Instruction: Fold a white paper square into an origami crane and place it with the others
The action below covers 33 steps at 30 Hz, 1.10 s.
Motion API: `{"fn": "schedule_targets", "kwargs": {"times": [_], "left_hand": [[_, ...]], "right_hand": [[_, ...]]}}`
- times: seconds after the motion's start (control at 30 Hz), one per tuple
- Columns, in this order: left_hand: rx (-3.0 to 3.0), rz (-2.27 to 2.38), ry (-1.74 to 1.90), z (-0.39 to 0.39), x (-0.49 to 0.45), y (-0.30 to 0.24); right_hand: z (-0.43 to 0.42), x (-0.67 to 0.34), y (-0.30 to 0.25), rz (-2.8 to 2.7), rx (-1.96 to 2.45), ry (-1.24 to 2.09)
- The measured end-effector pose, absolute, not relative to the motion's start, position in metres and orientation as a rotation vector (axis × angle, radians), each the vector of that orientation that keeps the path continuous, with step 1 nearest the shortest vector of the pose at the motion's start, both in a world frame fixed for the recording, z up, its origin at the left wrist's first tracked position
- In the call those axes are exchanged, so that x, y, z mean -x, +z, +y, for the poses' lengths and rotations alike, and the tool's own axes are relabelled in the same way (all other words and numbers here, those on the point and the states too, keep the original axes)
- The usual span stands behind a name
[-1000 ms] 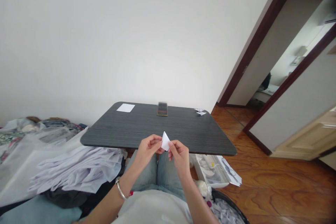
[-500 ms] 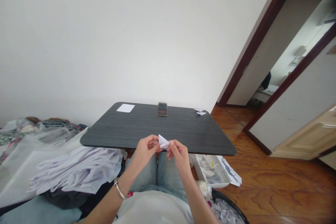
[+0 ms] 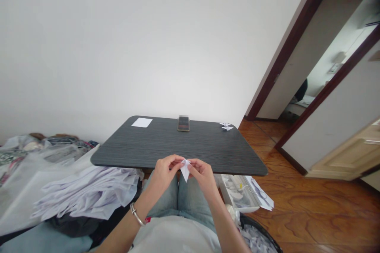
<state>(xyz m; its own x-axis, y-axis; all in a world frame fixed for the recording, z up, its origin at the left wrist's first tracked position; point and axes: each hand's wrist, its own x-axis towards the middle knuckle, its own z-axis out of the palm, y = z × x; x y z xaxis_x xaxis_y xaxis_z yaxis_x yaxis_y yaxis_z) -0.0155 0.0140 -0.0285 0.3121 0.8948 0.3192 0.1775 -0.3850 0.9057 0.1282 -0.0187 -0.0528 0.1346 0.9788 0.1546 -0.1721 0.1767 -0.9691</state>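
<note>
A small piece of folded white paper [image 3: 185, 170] is held between my two hands at the near edge of the dark table [image 3: 166, 142]. My left hand [image 3: 166, 169] pinches its left side, and my right hand [image 3: 202, 172] pinches the right side. A long point of the paper hangs downward over my lap. Farther off, folded paper cranes [image 3: 227, 127] stand near the table's right back corner. White paper sheets [image 3: 142, 122] lie at the left back corner.
A phone-like dark object [image 3: 183, 123] sits at the table's back edge by the wall. Piled cloth [image 3: 86, 193] fills the left side. On the right are a white box of odds and ends [image 3: 240, 193] and a black-rimmed container of paper bits [image 3: 258, 239].
The folded paper has turned so its long point faces down instead of up. Both hands have shifted their pinch closer together around it.
</note>
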Motion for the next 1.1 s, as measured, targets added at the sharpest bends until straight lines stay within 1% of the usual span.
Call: {"fn": "schedule_targets", "kwargs": {"times": [0.13,0.3,0.53,0.7,0.97,1.1], "left_hand": [[-1.792,0.958,1.145,0.0142,0.0159,-0.0291],[-1.73,0.932,1.082,0.017,0.0151,-0.0329],[-1.676,0.971,1.02,0.0218,0.0163,-0.0371],[-1.699,0.996,1.004,0.0195,0.0159,-0.0346],[-1.627,1.043,1.15,0.0139,0.0095,-0.0284],[-1.599,1.055,1.168,0.012,0.0071,-0.0288]], "right_hand": [[-0.018,-0.1278,-0.0556,-1.075,1.006,1.07],[-0.0184,-0.1275,-0.0573,-1.132,1.041,1.029],[-0.02,-0.1249,-0.061,-1.203,1.143,0.915],[-0.0205,-0.1258,-0.0587,-1.26,1.217,0.906],[-0.0176,-0.1249,-0.0605,-1.198,1.159,1.047],[-0.0169,-0.1239,-0.062,-1.19,1.091,1.09]]}}
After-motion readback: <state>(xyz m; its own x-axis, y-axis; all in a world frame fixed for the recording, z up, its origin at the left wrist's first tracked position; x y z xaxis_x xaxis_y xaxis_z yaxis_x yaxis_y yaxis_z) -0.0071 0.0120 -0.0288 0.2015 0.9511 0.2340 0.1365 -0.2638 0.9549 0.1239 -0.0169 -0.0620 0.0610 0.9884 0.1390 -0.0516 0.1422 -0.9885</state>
